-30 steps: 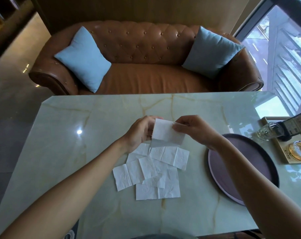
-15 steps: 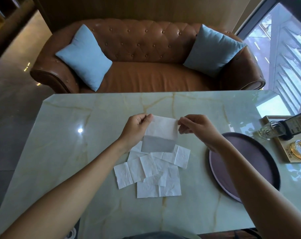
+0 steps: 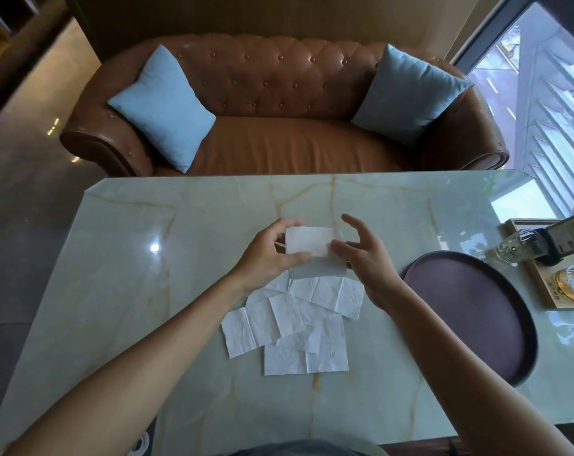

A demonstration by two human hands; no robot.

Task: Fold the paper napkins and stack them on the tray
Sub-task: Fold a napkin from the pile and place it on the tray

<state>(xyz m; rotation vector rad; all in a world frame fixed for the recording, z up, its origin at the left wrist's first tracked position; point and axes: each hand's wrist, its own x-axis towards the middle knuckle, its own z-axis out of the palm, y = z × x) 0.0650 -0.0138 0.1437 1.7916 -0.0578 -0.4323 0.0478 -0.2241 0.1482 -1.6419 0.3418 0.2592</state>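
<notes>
Over the middle of the marble surface point(image 3: 114, 291), the left hand point(image 3: 266, 255) pinches a folded napkin point(image 3: 312, 251) by its left edge, thumb in front and fingers curled behind, holding it just above the surface. The right hand point(image 3: 364, 258) touches the napkin's right edge with its thumb, its other fingers spread and loosely bent. Beneath them a loose pile of unfolded napkins point(image 3: 295, 324) lies overlapping. The dark round tray point(image 3: 476, 311) sits near the surface's right edge.
</notes>
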